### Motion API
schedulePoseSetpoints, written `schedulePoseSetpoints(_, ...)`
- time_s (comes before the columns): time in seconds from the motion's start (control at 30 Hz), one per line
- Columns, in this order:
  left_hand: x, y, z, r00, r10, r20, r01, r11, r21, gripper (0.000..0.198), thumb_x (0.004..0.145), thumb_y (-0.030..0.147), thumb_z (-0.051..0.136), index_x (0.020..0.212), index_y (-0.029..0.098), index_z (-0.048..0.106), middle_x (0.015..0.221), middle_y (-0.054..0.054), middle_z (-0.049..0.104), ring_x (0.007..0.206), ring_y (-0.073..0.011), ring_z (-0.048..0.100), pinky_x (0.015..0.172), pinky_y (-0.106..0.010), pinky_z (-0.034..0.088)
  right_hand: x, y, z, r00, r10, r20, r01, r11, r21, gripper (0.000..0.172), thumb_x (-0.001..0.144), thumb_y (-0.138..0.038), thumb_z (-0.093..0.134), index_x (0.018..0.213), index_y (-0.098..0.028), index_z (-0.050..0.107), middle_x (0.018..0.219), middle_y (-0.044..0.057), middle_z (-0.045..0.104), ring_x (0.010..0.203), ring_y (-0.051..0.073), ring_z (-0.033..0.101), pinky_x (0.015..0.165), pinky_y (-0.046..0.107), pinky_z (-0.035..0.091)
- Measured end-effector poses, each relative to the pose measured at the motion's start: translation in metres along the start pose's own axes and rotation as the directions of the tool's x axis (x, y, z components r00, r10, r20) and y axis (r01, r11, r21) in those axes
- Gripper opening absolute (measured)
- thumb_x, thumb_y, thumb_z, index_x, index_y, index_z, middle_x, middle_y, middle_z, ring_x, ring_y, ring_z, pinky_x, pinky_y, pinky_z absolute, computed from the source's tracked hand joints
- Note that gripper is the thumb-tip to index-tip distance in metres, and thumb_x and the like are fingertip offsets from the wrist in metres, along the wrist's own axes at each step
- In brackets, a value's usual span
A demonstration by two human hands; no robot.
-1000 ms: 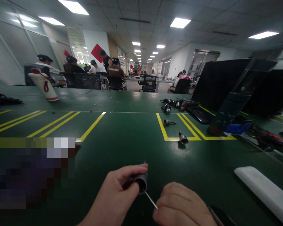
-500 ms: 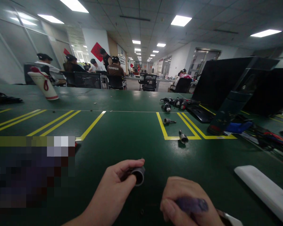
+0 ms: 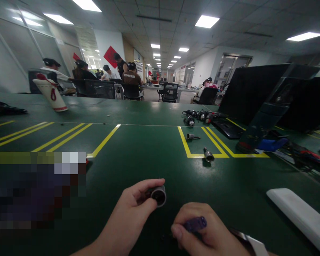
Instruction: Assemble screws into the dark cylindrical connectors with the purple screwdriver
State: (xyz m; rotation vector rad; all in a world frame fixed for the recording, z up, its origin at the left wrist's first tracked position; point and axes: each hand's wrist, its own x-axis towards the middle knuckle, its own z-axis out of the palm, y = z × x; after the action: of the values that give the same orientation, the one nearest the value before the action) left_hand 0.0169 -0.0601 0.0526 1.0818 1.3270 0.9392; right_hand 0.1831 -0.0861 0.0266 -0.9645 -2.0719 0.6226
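Observation:
My left hand (image 3: 138,204) pinches a hollow grey metal socket (image 3: 160,195) between thumb and fingers, its round open mouth facing me. Closer to me and to the right, my right hand (image 3: 200,227) is closed around a translucent purple handle (image 3: 196,224); its working end is hidden by the fingers. The two hands are a small distance apart, above the green table (image 3: 117,170). Beyond them lie two similar metal pieces with stems, a nearer socket (image 3: 209,155) across a yellow line and a farther socket (image 3: 192,137) inside the marked box.
A white oblong case (image 3: 296,209) lies at the right. Farther back are a dark monitor (image 3: 245,89), a dark post (image 3: 264,117), cables and a cluster of small black-and-silver parts (image 3: 200,116). A white cup (image 3: 52,94) stands back left. People sit beyond the table.
My right hand has moved left, toward the left hand, bringing the purple handle with it. The socket in my left hand has turned slightly, showing more of its opening.

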Motion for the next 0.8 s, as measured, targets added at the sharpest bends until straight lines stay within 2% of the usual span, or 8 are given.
schedulePoseSetpoints(0.13, 0.001, 0.0, 0.0, 1.0, -0.004, 0.022, 0.004, 1.0, -0.01, 0.031, 0.064, 0.013, 0.062, 0.093, 0.018, 0.072, 0.089, -0.005, 0.075, 0.092, -0.0229, 0.065, 0.088, -0.034, 0.044, -0.001, 0.0, 0.002, 0.998, 0.053, -0.04, -0.052, 0.998, 0.031, 0.031, 0.086, -0.029, 0.047, 0.062, -0.016, 0.059, 0.051, 0.001, 0.06, 0.047, 0.01, 0.055, 0.049, 0.02, 0.043)
schedulePoseSetpoints(0.2, 0.001, 0.001, -0.001, 1.0, -0.005, 0.018, 0.005, 1.0, -0.01, 0.03, 0.065, 0.013, 0.061, 0.093, 0.018, 0.072, 0.089, -0.005, 0.075, 0.091, -0.0232, 0.065, 0.087, -0.035, 0.044, -0.003, 0.003, 0.004, 0.984, 0.169, -0.064, -0.153, 0.967, 0.201, 0.032, 0.087, -0.034, 0.047, 0.065, -0.016, 0.059, 0.049, 0.0, 0.059, 0.046, 0.011, 0.055, 0.046, 0.02, 0.044)
schedulePoseSetpoints(0.27, 0.001, 0.003, -0.001, 1.0, -0.014, 0.01, 0.014, 1.0, -0.004, 0.03, 0.067, 0.014, 0.061, 0.095, 0.018, 0.071, 0.09, -0.005, 0.075, 0.091, -0.0231, 0.065, 0.088, -0.035, 0.044, -0.005, 0.006, 0.004, 0.96, 0.267, -0.089, -0.205, 0.879, 0.43, 0.032, 0.088, -0.038, 0.047, 0.068, -0.016, 0.059, 0.049, 0.0, 0.057, 0.045, 0.01, 0.055, 0.044, 0.019, 0.044)
schedulePoseSetpoints(0.33, 0.0, 0.004, -0.001, 1.0, -0.023, 0.0, 0.023, 1.0, 0.006, 0.032, 0.068, 0.014, 0.06, 0.097, 0.019, 0.071, 0.092, -0.004, 0.075, 0.093, -0.0231, 0.065, 0.089, -0.035, 0.044, -0.006, 0.007, 0.0, 0.95, 0.26, -0.171, -0.127, 0.825, 0.55, 0.03, 0.09, -0.035, 0.047, 0.07, -0.017, 0.059, 0.053, 0.0, 0.058, 0.047, 0.01, 0.055, 0.045, 0.019, 0.045)
schedulePoseSetpoints(0.43, -0.001, 0.004, -0.001, 1.0, -0.025, 0.011, 0.025, 1.0, 0.008, 0.033, 0.067, 0.014, 0.06, 0.098, 0.02, 0.071, 0.094, -0.004, 0.075, 0.094, -0.0229, 0.065, 0.089, -0.035, 0.044, -0.003, 0.003, -0.01, 0.958, 0.043, -0.285, 0.068, 0.927, 0.368, 0.021, 0.089, -0.023, 0.047, 0.075, -0.018, 0.061, 0.061, 0.002, 0.062, 0.056, 0.013, 0.058, 0.052, 0.023, 0.048)
schedulePoseSetpoints(0.5, -0.002, 0.004, 0.0, 1.0, -0.011, 0.014, 0.012, 1.0, -0.004, 0.033, 0.066, 0.013, 0.061, 0.096, 0.02, 0.072, 0.094, -0.004, 0.075, 0.093, -0.0226, 0.065, 0.089, -0.034, 0.045, 0.001, -0.001, -0.015, 0.958, -0.142, -0.248, 0.186, 0.969, 0.165, 0.014, 0.086, -0.016, 0.049, 0.082, -0.017, 0.062, 0.066, 0.005, 0.065, 0.06, 0.014, 0.061, 0.055, 0.026, 0.05)
schedulePoseSetpoints(0.6, -0.003, 0.003, 0.001, 1.0, 0.008, 0.021, -0.008, 1.0, -0.02, 0.033, 0.064, 0.011, 0.061, 0.095, 0.019, 0.073, 0.094, -0.005, 0.075, 0.091, -0.0224, 0.066, 0.089, -0.033, 0.046, 0.005, -0.003, -0.014, 0.918, -0.347, -0.19, 0.346, 0.937, -0.04, 0.013, 0.083, -0.01, 0.052, 0.092, -0.014, 0.06, 0.069, 0.008, 0.068, 0.062, 0.016, 0.063, 0.057, 0.026, 0.052)
schedulePoseSetpoints(0.8, -0.001, -0.001, -0.001, 0.995, 0.055, 0.089, -0.059, 0.997, 0.05, 0.032, 0.068, 0.019, 0.06, 0.098, 0.019, 0.072, 0.091, -0.004, 0.075, 0.088, -0.0218, 0.067, 0.087, -0.033, 0.048, 0.005, 0.001, -0.007, 0.88, -0.446, -0.162, 0.414, 0.889, -0.197, 0.011, 0.085, -0.011, 0.051, 0.094, -0.013, 0.057, 0.068, 0.008, 0.069, 0.06, 0.016, 0.064, 0.057, 0.026, 0.054)
